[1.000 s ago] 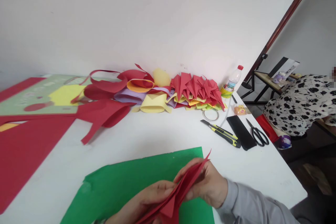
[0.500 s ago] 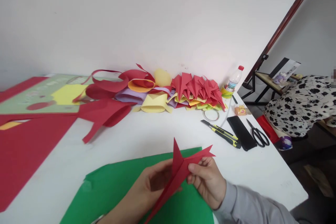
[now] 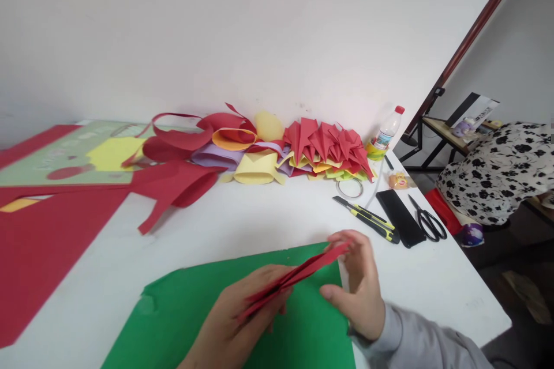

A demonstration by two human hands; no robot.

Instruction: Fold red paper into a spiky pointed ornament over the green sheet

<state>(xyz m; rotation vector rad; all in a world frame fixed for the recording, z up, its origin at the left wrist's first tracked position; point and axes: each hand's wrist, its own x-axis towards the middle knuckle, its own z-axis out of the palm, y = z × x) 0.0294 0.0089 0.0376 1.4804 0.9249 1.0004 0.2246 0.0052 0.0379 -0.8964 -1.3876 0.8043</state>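
Observation:
Over a green sheet on the white table, my left hand is closed around a folded red paper piece. The paper is seen nearly edge-on, its layers pressed together and its far tip slanting up to the right. My right hand is at that tip with thumb and fingers spread apart. The fingertips are close behind the tip; whether they touch it I cannot tell. Part of the paper is hidden inside my left hand.
Behind stand folded red paper pieces beside rolled coloured papers. To the right lie a utility knife, a black flat case, scissors, a tape ring and a bottle. A person in a patterned garment is at right.
The red paper has turned from showing its spread points to nearly edge-on. My right hand has let go of its pinch and opened; my left hand has closed on the paper.

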